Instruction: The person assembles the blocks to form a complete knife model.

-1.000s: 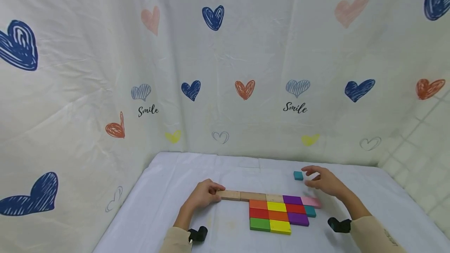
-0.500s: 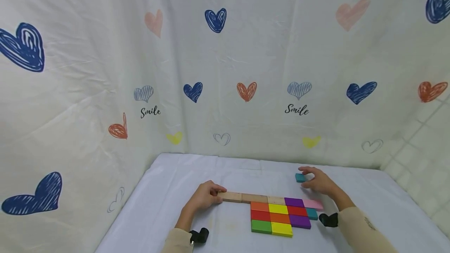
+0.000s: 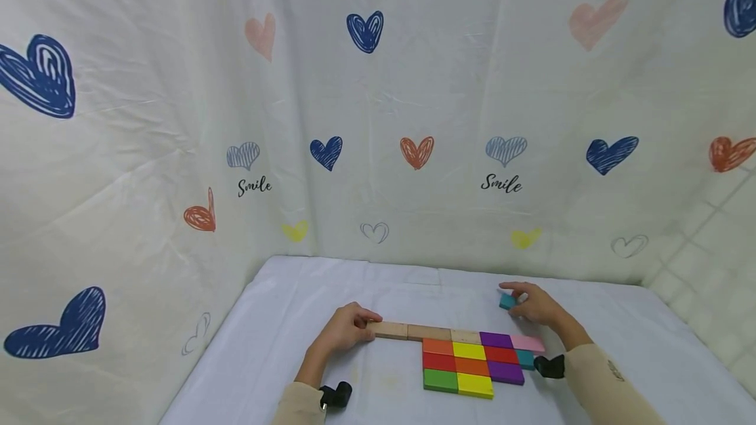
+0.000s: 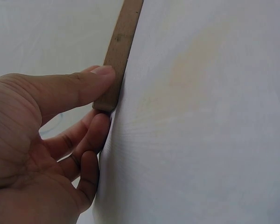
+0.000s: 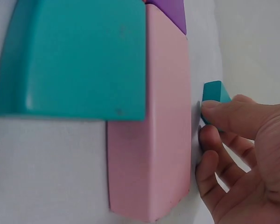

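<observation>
At the left end of a row of plain wooden blocks (image 3: 428,332), my left hand (image 3: 344,328) holds the last wooden block (image 4: 119,46), thumb on its near face and fingers around its end. Beyond the colored blocks, my right hand (image 3: 534,307) pinches a small teal block (image 3: 506,301); in the right wrist view its thumb lies on that teal block (image 5: 213,90). A purple block (image 3: 495,342) and a pink block (image 3: 527,344) continue the wooden row rightward. A second teal block (image 5: 79,60) sits against the pink one, large in the right wrist view.
Flat red, orange, yellow, green and purple blocks (image 3: 470,366) lie edge to edge in front of the row. They rest on a white cloth-covered table (image 3: 236,359). A white curtain (image 3: 378,97) printed with hearts hangs behind it.
My right hand has moved left onto the small teal block and now pinches it; the block has turned a little. My left hand stays at the wooden block's end.
</observation>
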The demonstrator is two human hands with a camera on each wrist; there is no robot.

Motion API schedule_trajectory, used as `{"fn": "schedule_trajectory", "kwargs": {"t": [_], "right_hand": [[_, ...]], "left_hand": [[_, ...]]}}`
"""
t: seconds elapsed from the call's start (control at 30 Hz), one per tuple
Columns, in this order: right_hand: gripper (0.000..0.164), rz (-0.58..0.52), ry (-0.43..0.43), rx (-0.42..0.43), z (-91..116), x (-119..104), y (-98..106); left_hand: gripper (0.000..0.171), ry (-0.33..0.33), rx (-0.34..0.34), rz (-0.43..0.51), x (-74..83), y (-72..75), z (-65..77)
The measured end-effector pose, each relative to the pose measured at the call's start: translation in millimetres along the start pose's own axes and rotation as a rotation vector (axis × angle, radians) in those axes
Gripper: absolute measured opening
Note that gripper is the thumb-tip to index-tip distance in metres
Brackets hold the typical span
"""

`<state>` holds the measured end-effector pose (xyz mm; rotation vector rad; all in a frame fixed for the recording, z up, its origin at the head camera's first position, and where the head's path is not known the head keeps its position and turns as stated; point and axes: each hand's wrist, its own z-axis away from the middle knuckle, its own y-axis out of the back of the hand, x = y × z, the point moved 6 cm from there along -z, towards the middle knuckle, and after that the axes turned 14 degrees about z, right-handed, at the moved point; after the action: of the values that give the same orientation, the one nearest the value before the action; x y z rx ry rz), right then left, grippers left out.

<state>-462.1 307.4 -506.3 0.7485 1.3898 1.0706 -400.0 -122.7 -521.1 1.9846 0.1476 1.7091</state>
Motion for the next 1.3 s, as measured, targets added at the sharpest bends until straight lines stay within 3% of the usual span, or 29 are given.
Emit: {"fn": "schedule_trajectory", "kwargs": {"t": [0.3, 0.6, 0.83, 1.3], "right_hand": [[0.049, -0.047, 0.035, 0.003, 10, 0, 4], [0.046, -0.069, 0.098, 0.016, 29, -12, 14], [0.049, -0.07, 0.143, 0.014, 48, -20, 18], [0.047, -0.132, 0.153, -0.048, 93, -34, 12]], "left_hand": [[0.029, 0.0, 0.001, -0.007, -0.6, -0.9, -0.3], [0.029, -0.006, 0.006, -0.007, -0.2, -0.2, 0.0], [0.029, -0.009, 0.0, -0.016, -0.3, -0.6, -0.9], [0.029, -0.004, 0.001, 0.0, 0.3, 0.1, -0.5]]}}
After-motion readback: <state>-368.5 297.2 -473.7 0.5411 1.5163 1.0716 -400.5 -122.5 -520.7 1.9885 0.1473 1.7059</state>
